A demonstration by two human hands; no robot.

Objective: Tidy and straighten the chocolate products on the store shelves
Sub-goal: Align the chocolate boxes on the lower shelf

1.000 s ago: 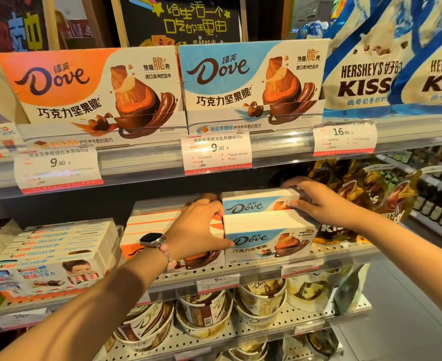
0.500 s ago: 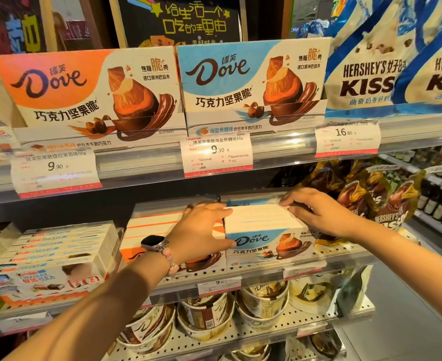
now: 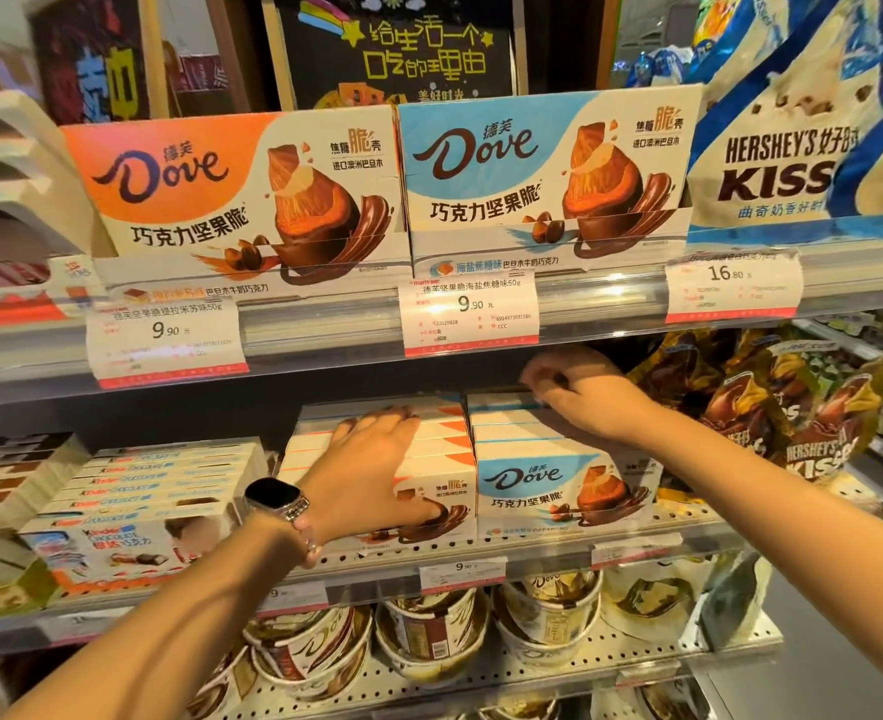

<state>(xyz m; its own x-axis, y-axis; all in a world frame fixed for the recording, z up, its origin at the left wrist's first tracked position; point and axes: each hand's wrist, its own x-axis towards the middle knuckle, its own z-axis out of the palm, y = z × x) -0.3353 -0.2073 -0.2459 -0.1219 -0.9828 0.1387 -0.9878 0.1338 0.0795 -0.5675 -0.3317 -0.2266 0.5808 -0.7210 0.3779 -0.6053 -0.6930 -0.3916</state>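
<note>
Left hand (image 3: pixel 371 475) flat, fingers straight — right hand (image 3: pixel 584 394) curled, reaching.

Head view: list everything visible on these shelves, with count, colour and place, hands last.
Orange Dove display box: one, top shelf, left.
Blue Dove display box: one, top shelf, centre.
Hershey's Kisses bags: white-blue, top right; count unclear.
Price tags: three, white-red, top shelf edge.
Orange Dove boxes: row, middle shelf.
Blue Dove boxes: row, beside the orange.
Kinder boxes: white row, middle left.
Brown Kisses bags: middle right.
Dove cups: bottom shelf.
Left hand: flat on orange boxes.
Right hand: on blue boxes, rear.
</note>
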